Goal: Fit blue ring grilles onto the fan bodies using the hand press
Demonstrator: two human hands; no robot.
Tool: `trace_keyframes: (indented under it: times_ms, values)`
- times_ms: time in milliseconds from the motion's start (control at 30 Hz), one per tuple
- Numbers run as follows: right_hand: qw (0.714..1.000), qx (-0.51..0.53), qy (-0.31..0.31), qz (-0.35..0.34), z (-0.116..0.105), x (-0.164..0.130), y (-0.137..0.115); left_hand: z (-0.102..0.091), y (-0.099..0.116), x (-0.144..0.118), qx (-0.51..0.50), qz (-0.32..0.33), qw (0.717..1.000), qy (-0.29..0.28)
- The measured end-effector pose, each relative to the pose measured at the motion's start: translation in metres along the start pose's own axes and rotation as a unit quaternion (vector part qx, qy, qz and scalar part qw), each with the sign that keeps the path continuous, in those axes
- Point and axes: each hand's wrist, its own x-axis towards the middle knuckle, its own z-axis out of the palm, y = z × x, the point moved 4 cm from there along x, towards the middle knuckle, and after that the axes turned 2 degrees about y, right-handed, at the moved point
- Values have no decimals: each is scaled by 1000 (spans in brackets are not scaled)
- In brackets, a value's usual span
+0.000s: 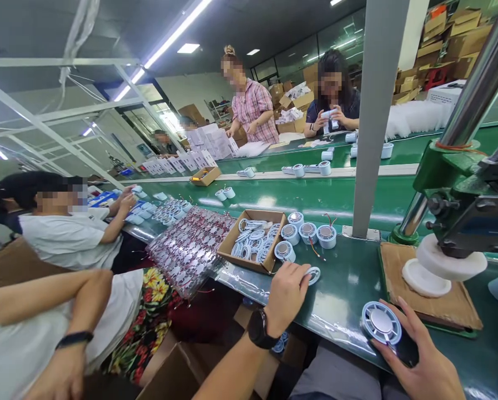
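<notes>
— Across the frame's middle, what is cut off or obscured?

— The green table [348, 278] is crossed by a grey post [373, 116]; the press [461, 222] is cropped at right.

— How are the hands posed?

— At lower right, a round fan unit [381, 323] is gripped at the table edge by the right hand [423, 361], fingers curled. At lower centre, a small white ring [314, 274] is pinched by the left hand [286, 294], beside the cardboard box [252, 240].
</notes>
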Motion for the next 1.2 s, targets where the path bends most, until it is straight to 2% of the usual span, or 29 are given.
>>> trace_keyframes:
  times_ms: [67,133,200,267,367,500,567,667,767,833,867,933,1033,1067,1133,1200]
  values:
    - [1000,2,1,1,1,0,1,-14,-16,12,28,-22,999,28]
    - [1000,3,0,1,2,0,6,-42,-49,34,63,-66,995,50]
    - [1000,-3,-4,-9,4,1,14,-69,-86,59,98,-111,989,32]
    - [999,-5,-10,-41,7,2,21,-85,-116,77,128,-131,983,-19]
    - [997,3,-12,-74,11,3,28,-90,-142,86,157,-130,973,-108]
    - [999,15,-5,-52,12,1,28,-78,-152,86,162,-110,960,-202]
    - [999,13,7,-51,10,1,24,-74,-154,90,158,-105,957,-219]
    - [997,-2,17,-73,7,2,20,-78,-156,99,148,-105,963,-201]
    - [995,-12,26,-100,5,4,17,-95,-150,100,136,-113,975,-135]
    - [994,-13,31,-100,4,4,16,-101,-135,88,121,-117,983,-74]
    - [995,-11,29,-98,4,4,15,-98,-123,78,108,-115,986,-51]
    - [996,1,14,-92,2,4,13,-76,-90,50,66,-97,992,-41]
    - [997,23,-14,-78,-1,4,8,-16,-33,1,-22,-25,994,-99]
    - [997,26,-20,-71,-2,4,6,2,-15,-13,-54,21,994,-91]
    - [997,31,-30,-57,-4,4,3,31,5,-33,-85,51,992,-84]
    - [997,37,-39,-48,-5,4,2,47,10,-41,-99,54,991,-73]
